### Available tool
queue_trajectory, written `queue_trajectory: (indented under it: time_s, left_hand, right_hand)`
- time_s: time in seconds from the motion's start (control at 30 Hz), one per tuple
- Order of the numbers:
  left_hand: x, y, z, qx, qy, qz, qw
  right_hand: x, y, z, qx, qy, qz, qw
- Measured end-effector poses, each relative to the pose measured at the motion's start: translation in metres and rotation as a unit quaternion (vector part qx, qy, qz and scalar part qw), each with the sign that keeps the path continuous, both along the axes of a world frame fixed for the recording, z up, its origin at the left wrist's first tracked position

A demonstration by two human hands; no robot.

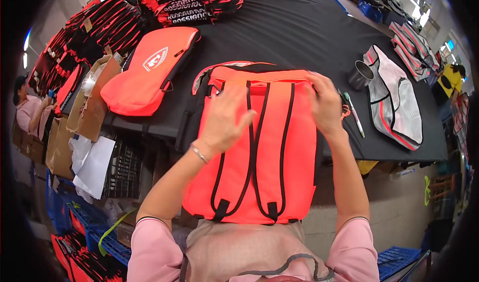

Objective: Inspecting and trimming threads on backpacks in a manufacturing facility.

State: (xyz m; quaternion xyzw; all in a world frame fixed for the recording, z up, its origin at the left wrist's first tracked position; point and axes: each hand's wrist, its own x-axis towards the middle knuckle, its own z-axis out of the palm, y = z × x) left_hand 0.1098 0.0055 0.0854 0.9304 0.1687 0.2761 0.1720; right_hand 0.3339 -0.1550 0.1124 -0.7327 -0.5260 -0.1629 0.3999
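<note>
We press our left hand flat and open on the orange backpack at the bench's near edge, while our right hand grips its top right corner.

I see a long tabletop draped in black cloth, a pale concrete floor below it, blue plastic crates underneath, and bright windows glowing at far right.
</note>
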Motion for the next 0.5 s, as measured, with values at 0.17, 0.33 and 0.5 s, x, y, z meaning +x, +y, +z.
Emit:
queue_trajectory:
  time_s: [0.17,0.33,0.5]
  left_hand:
    - [0.009,-0.031,-0.032,0.119,0.146,-0.052,0.981]
    - [-0.015,-0.021,-0.06,0.08,0.185,-0.128,0.971]
    - [-0.014,-0.024,-0.061,0.087,0.201,-0.14,0.966]
  right_hand:
    - [-0.009,0.046,-0.073,-0.152,-0.117,0.056,0.98]
    - [-0.026,0.027,-0.098,-0.313,-0.127,0.115,0.934]
    - [-0.027,0.08,0.013,-0.675,0.025,0.148,0.723]
